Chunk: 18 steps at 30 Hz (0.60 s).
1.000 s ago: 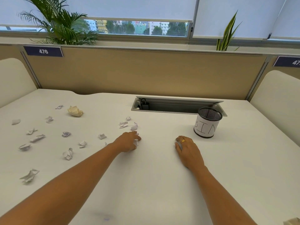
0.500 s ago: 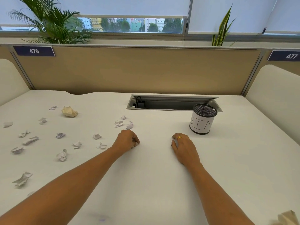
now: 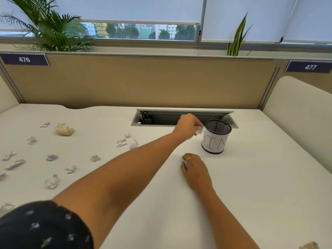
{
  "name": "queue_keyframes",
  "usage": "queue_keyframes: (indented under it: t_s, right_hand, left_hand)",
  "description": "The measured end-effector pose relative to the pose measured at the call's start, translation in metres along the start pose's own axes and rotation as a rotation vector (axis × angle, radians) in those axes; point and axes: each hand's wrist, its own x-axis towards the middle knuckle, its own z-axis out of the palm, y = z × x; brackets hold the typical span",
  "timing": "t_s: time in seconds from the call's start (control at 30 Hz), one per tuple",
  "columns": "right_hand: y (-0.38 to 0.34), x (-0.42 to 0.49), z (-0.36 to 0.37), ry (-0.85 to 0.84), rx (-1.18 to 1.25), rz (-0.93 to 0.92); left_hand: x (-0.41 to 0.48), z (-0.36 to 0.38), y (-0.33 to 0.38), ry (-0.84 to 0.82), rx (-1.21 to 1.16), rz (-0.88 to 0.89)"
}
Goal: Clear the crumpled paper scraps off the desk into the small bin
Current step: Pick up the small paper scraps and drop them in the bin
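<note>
My left hand (image 3: 186, 127) is stretched out above the desk, shut on a white paper scrap (image 3: 200, 131) that touches the left side of the small bin (image 3: 214, 141), just below its rim. The bin is a black mesh cup wrapped in white paper marked "BIN". My right hand (image 3: 195, 169) rests palm down on the desk in front of the bin, fingers curled, holding nothing that I can see. Several white crumpled scraps (image 3: 52, 181) lie scattered over the left half of the desk, with a larger cream paper ball (image 3: 63, 129) among them.
An open cable tray (image 3: 181, 119) is sunk into the desk right behind the bin. A tan partition closes the back, and cream side panels (image 3: 301, 115) flank the desk. Another cream scrap (image 3: 309, 246) shows at the bottom right corner.
My left hand closed on a scrap near the desk's middle, lifted it, and carried it right and forward to the bin. My right hand stayed put.
</note>
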Motion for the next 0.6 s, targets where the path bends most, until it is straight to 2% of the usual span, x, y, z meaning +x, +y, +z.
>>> queue_keyframes:
  t_s: [0.27, 0.6]
  right_hand:
    - [0.003, 0.0, 0.005, 0.035, -0.033, -0.033]
    - [0.002, -0.001, 0.007, 0.047, -0.054, -0.038]
  left_hand:
    - [0.041, 0.018, 0.026, 0.033, -0.156, -0.077]
    - [0.047, 0.025, 0.034, -0.031, -0.194, -0.005]
